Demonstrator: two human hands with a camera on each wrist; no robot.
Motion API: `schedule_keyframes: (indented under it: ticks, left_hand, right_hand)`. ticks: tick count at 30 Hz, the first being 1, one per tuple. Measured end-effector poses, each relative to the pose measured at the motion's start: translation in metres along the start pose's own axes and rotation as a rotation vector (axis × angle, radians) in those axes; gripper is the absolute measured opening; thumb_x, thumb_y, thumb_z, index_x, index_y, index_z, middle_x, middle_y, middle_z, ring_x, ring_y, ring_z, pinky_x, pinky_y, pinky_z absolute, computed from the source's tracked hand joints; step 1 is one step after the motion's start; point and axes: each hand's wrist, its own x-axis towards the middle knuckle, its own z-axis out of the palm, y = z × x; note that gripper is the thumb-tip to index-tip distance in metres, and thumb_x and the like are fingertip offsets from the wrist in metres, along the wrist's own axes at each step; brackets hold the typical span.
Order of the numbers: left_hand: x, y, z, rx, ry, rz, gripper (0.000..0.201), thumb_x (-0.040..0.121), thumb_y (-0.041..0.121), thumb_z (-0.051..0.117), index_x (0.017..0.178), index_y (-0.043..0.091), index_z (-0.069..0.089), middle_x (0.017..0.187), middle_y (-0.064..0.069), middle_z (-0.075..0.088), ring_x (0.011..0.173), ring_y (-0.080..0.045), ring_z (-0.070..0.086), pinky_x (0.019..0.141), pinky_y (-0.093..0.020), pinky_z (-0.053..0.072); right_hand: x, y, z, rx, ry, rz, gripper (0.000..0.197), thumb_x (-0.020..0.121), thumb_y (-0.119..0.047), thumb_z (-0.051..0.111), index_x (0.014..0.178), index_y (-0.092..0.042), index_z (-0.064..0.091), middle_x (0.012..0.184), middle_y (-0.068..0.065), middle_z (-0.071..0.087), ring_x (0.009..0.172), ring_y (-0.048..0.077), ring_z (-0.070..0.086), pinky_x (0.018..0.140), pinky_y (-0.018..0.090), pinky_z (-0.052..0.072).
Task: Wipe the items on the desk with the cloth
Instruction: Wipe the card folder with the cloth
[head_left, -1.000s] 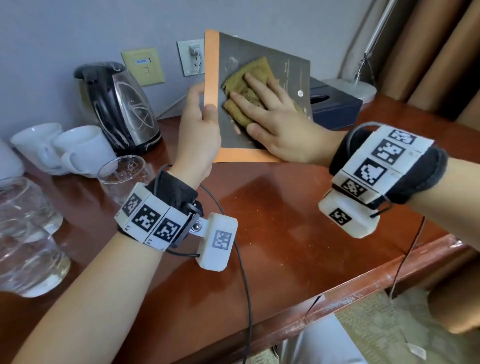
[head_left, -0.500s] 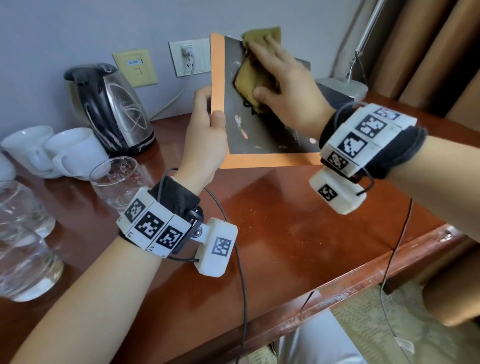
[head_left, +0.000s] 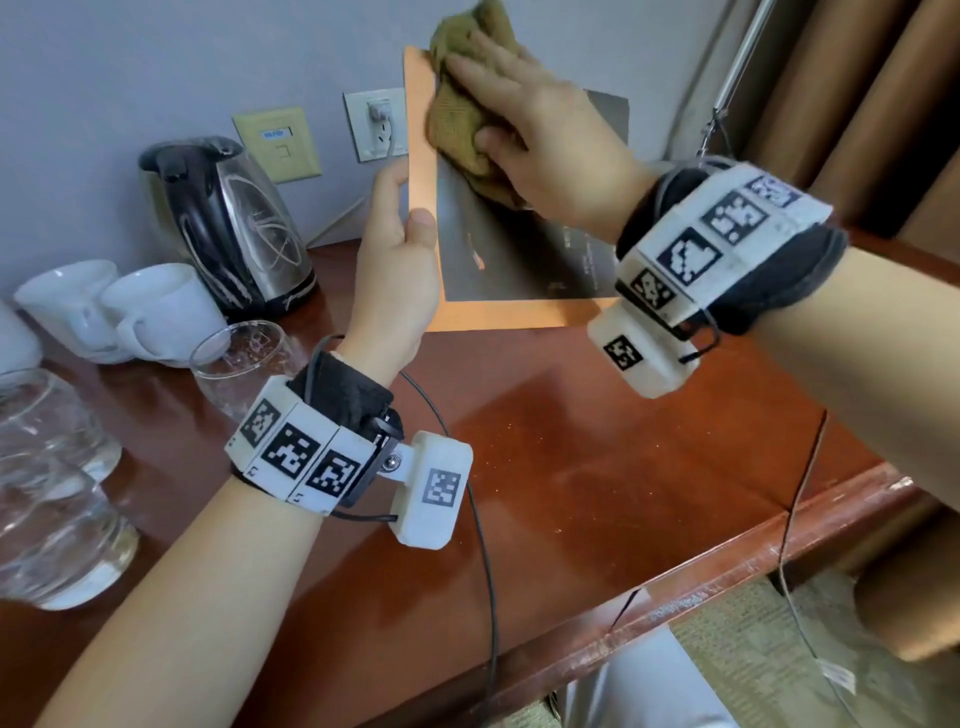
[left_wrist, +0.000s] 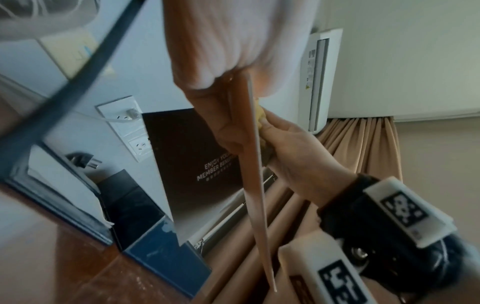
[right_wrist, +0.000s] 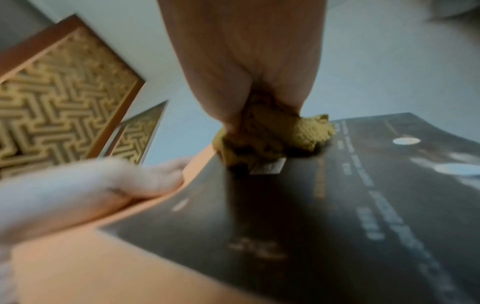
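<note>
Left hand (head_left: 397, 270) pinches card (head_left: 498, 265) edge; right hand (head_left: 540, 140) fingers grip cloth (head_left: 457, 124) (top cropped), hiding card's upper part.

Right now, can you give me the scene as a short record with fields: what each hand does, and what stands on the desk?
left hand: grips the left edge of the orange-bordered card, held upright above the desk
right hand: presses the olive cloth on the card's upper left
desk: wooden, reddish
on desk, left: electric kettle, white cups, drinking glasses
</note>
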Motion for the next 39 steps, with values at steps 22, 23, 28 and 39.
schedule_keyframes:
  ticks: [22,23,28,39]
  left_hand:
    - [0.005,-0.008,-0.005,-0.105,0.088,0.018,0.043,0.099,0.003,0.028,0.107,0.039,0.048,0.111,0.013,0.059,0.107,-0.006,0.057,0.099,-0.027,0.044]
    - [0.004,-0.007,-0.002,-0.096,0.073,0.013,0.041,0.099,0.004,0.028,0.109,0.038,0.047,0.109,0.012,0.058,0.103,-0.007,0.056,0.097,-0.026,0.042]
    - [0.002,-0.003,-0.002,-0.091,0.092,0.031,0.038,0.095,0.015,0.029,0.107,0.045,0.047,0.115,0.003,0.059,0.106,-0.019,0.055,0.102,-0.04,0.042]
    - [0.006,-0.006,-0.004,-0.139,0.164,0.013,0.039,0.098,0.004,0.028,0.11,0.037,0.045,0.107,0.015,0.057,0.098,-0.008,0.054,0.094,-0.029,0.043]
  right_hand:
    - [-0.04,-0.008,0.041,0.075,-0.218,-0.257,0.057,0.086,-0.005,0.032,0.144,-0.003,0.032,0.154,0.021,0.019,0.143,0.043,0.008,0.117,0.051,0.014]
    - [-0.035,-0.005,0.034,0.054,-0.174,-0.19,0.059,0.086,-0.003,0.031,0.145,-0.003,0.029,0.154,0.021,0.015,0.143,0.043,0.007,0.117,0.045,0.011]
    - [0.002,0.02,0.0,0.052,0.024,0.238,0.062,0.092,0.003,0.036,0.149,-0.005,0.012,0.157,0.018,0.0,0.146,0.034,0.001,0.118,0.035,0.003]
    - [-0.03,-0.011,0.036,0.126,-0.13,-0.082,0.064,0.084,-0.006,0.039,0.146,-0.001,0.024,0.155,0.021,0.01,0.145,0.039,0.002,0.119,0.04,0.003]
